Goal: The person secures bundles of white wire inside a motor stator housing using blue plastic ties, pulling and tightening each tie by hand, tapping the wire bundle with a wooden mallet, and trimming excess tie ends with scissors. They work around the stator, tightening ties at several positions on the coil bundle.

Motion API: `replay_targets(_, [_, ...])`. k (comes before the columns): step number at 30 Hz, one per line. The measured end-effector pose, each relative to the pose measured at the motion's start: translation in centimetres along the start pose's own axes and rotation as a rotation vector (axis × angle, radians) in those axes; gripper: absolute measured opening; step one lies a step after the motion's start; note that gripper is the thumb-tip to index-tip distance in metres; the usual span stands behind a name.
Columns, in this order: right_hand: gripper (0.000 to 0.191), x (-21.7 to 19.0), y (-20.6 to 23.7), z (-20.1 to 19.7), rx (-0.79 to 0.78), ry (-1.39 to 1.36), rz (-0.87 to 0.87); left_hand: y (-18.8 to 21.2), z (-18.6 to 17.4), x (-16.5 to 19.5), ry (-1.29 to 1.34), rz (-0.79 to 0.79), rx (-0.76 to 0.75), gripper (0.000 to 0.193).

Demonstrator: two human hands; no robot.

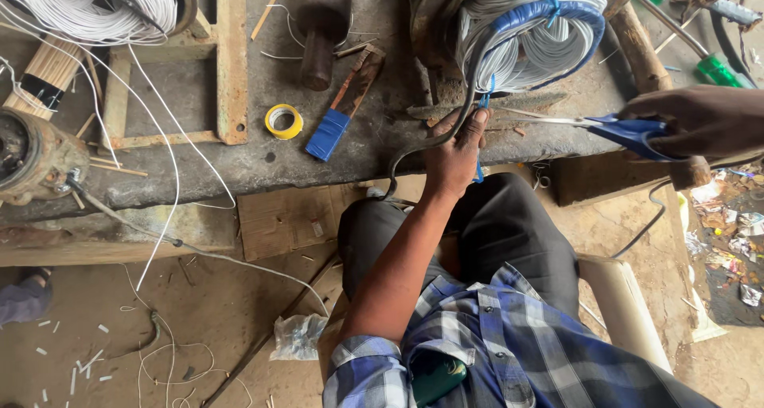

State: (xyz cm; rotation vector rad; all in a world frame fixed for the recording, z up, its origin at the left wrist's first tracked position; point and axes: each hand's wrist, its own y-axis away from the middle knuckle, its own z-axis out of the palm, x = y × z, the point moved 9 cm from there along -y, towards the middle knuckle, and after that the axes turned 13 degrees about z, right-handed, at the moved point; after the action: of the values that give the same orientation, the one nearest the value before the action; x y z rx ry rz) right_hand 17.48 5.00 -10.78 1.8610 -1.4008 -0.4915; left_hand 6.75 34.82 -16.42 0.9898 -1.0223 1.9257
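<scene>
Flanking wire coil (533,34): tape roll (283,121), hammer (322,26)

The scissors (613,128) have blue handles and thin silver blades, lying roughly level at the right of the frame, tips pointing left. The wire coil (533,30) sits top centre-right on the bench edge: grey-white strands, wrapped with blue tape. A dark sleeved lead (446,121) curves down off it toward the middle of the frame, ending just over the bench edge.

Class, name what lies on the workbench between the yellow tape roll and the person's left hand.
In the head view, a blue-ended flat tool lies between the yellow tape roll and the left hand.
</scene>
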Motion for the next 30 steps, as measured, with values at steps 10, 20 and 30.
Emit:
replay_targets(10, [0.05, -9.5, 2.7, -4.4, 0.168, -0.061, -0.305, 0.7, -0.1, -0.4, 0.039, -0.001, 0.041, 0.021])
replay_targets(20, [0.041, -0.4, -3.0, -1.2, 0.111, 0.149, -0.195, 3.6, 1.1, 2.5, -0.316, 0.09, -0.217, 0.019])
replay_targets(30, [0.047, 22.4, -0.4, 5.4, 0.179, -0.708, 0.317, 9.9, 5.9, 1.1, -0.335, -0.094, -0.448, 0.011])
